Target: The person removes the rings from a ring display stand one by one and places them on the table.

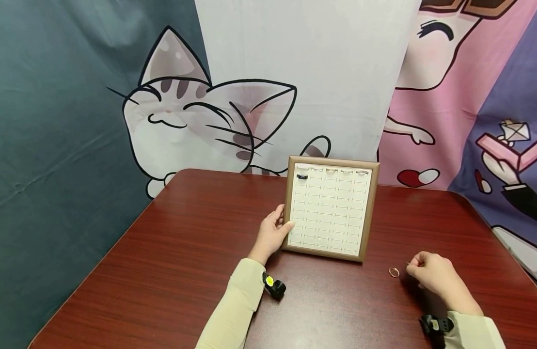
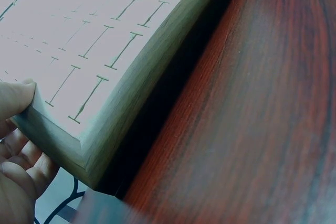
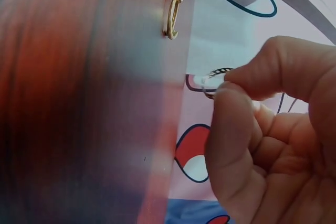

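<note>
Nearest, at the right grip, a thin patterned ring is pinched between thumb and forefinger just above the surface; for good handling, the pinch should be light and confined to one side of the band, so that the free arc is left exposed for aiming. Just beside it, a gold-coloured ring is seen lying on the surface, untouched; clearance should be allowed, since it could easily be knocked and rolled. Farther off, a framed ring display is held at a slant by the left grip, its left edge being grasped low down with the thumb over the slotted face and the fingers behind; the frame is best braced firmly there, as any push on the face would probably make it rock. At the display's upper left a dark ring is seated, and pale rings, too small to be counted surely, are seen along the top row. Beyond the surface, a cartoon-printed backdrop is hung
</note>
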Tool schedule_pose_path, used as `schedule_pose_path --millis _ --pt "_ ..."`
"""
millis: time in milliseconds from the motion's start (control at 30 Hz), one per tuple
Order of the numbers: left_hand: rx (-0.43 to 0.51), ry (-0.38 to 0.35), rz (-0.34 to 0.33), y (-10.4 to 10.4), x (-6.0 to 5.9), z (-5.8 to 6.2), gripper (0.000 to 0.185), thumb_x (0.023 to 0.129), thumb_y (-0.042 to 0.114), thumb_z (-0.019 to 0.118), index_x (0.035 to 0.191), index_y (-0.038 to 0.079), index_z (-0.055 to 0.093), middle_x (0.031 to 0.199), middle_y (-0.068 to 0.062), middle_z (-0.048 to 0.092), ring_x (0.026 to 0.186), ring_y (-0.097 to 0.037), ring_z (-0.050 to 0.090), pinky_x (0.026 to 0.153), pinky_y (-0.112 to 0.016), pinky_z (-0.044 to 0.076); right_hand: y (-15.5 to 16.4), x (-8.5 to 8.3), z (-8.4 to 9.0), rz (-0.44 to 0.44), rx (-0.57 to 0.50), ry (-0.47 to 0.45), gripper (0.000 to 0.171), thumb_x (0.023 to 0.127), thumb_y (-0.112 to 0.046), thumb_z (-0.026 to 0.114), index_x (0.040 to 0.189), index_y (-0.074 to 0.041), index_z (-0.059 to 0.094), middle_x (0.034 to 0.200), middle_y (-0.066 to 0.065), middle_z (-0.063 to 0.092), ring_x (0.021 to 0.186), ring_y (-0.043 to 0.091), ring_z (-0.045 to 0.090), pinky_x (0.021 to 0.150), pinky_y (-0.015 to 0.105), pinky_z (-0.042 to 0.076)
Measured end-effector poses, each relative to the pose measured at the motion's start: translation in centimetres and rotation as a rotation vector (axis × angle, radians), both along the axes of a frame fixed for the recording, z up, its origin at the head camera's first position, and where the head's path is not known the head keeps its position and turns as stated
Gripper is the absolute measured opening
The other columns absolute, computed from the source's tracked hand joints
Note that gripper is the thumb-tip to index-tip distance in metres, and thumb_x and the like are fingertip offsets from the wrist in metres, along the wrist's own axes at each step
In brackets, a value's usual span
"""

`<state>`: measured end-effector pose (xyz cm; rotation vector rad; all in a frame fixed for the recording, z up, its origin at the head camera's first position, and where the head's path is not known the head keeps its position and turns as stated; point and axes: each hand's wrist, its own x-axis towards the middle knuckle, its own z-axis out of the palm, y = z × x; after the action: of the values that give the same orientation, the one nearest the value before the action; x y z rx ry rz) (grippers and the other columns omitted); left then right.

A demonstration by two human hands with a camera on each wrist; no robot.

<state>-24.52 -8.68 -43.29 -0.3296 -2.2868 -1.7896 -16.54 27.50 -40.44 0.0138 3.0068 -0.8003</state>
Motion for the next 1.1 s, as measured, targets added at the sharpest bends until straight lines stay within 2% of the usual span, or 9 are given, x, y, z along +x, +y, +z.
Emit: schedule_pose_path --millis 367,600,1100 --pt "-0.012 -0.008 0.004 0.1 -0.1 -0.1 0.053 0.085 0.005 0.065 0.134 -0.003 0.046 0.118 -0.018 0.057 0.104 -0.026 0.057 0.087 -0.03 0.051 0.3 0.0 -0.3 0.031 0.004 -0.036 0.006 0.073 -0.01 0.057 0.07 -0.008 0.051 0.056 -0.003 0.051 0.047 0.012 0.056 0.048 0.026 0.046" --pt "0.005 -0.018 -0.015 0.3 2.6 3.5 0.051 0.085 -0.002 0.061 0.132 -0.011 0.043 0.119 -0.027 0.054 0.106 -0.035 0.055 0.091 -0.044 0.048 0.3 0.2 -0.3 0.042 -0.012 -0.063 0.009 0.074 -0.009 0.058 0.069 -0.009 0.05 0.057 -0.003 0.05 0.048 0.013 0.055 0.047 0.026 0.046" --pt "-0.008 -0.016 -0.003 0.3 2.7 3.5 0.051 0.085 -0.002 0.061 0.132 -0.012 0.042 0.119 -0.028 0.054 0.106 -0.036 0.055 0.091 -0.045 0.048 0.2 0.0 -0.7 0.059 -0.018 -0.096 0.011 0.073 -0.005 0.059 0.067 -0.009 0.05 0.063 -0.001 0.051 0.049 0.014 0.053 0.045 0.025 0.049"
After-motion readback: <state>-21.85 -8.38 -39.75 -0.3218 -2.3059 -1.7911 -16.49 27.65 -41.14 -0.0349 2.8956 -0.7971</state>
